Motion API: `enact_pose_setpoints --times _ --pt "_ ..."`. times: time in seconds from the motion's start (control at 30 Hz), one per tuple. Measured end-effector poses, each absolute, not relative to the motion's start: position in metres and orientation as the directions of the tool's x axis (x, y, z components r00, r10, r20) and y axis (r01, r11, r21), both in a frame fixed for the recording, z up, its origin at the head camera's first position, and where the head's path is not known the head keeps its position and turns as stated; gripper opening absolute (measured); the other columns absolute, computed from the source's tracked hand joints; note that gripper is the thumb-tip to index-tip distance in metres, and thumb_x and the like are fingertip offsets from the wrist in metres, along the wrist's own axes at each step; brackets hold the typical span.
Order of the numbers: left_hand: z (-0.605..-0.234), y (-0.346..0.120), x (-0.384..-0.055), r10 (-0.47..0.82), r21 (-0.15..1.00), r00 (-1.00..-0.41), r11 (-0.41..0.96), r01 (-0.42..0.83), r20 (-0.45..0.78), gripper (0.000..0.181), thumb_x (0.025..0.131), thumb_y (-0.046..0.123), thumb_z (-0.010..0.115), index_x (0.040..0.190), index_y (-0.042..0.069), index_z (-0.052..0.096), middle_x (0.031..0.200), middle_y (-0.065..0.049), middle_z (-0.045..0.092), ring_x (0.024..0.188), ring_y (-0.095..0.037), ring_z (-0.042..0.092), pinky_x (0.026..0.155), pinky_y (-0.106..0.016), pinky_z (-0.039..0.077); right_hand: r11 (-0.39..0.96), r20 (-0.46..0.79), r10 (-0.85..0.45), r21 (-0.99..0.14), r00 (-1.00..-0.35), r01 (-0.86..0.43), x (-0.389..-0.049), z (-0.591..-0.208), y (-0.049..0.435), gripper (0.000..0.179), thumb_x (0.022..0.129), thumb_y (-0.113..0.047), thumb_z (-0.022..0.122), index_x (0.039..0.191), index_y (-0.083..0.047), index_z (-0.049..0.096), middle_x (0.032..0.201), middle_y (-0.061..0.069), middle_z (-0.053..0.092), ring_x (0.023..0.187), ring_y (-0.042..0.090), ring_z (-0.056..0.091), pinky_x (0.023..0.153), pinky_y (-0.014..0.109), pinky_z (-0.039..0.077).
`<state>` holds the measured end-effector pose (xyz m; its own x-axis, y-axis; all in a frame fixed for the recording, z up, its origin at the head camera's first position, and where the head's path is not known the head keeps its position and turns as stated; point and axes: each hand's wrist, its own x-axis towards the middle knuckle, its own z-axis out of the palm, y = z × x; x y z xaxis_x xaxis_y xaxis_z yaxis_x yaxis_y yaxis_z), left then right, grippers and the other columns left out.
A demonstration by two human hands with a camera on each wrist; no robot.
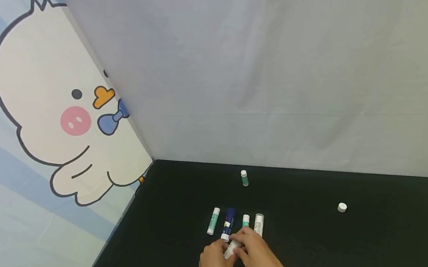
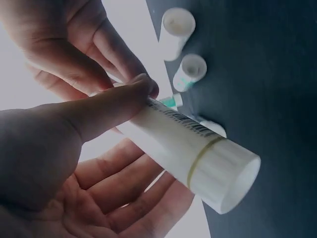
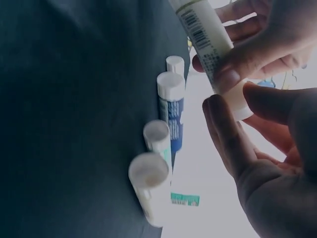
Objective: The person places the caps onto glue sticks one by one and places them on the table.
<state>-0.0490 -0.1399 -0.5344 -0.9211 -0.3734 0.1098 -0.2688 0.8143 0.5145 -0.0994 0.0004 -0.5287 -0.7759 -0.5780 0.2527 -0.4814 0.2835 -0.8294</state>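
Note:
A white glue stick (image 1: 232,250) with a printed barcode is held between both hands, above the front of the black table. My left hand (image 1: 216,263) grips its barrel, the thumb lying along the label in the left wrist view. My right hand (image 1: 258,256) pinches the stick's other end with thumb and fingers, seen closely in the right wrist view. Just beyond the hands stand a blue glue stick (image 1: 228,223), a green-and-white one (image 1: 213,221), another green-and-white one (image 1: 246,220) and a white one (image 1: 258,224). The right hand partly hides the last two in the head view.
Farther back on the black table (image 1: 297,234) is a small green tube with a white top (image 1: 244,178). A white cap (image 1: 342,207) lies off to the right. A pale curtain (image 1: 261,78) hangs behind the table, and a cartoon-printed cloth (image 1: 41,93) is at the left.

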Motion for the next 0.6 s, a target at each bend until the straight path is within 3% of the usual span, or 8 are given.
enact_pose_setpoints --times 0.37,0.6 --pt "-0.512 -0.150 -0.040 -0.472 0.500 -0.881 0.767 -0.401 0.017 0.025 0.074 0.018 0.095 0.077 0.010 0.071 0.073 -0.007 0.073 0.066 -0.031 0.070 0.060 -0.050 0.053 0.276 0.233 -0.562 -0.852 -0.794 -0.445 -0.096 -0.532 -0.027 0.023 0.086 0.009 0.077 0.108 0.002 0.078 0.101 0.005 0.075 0.088 0.009 0.067 0.072 0.026 0.057" --pt "-0.516 -0.158 -0.037 -0.506 0.482 -0.862 0.756 -0.442 0.003 0.025 0.072 0.012 0.093 0.071 0.010 0.068 0.070 -0.007 0.071 0.066 -0.032 0.070 0.061 -0.051 0.054 0.315 0.308 -0.559 -0.780 -0.770 -0.540 -0.091 -0.539 -0.041 0.022 0.082 0.009 0.079 0.103 0.002 0.080 0.095 0.005 0.076 0.086 0.010 0.067 0.073 0.029 0.056"
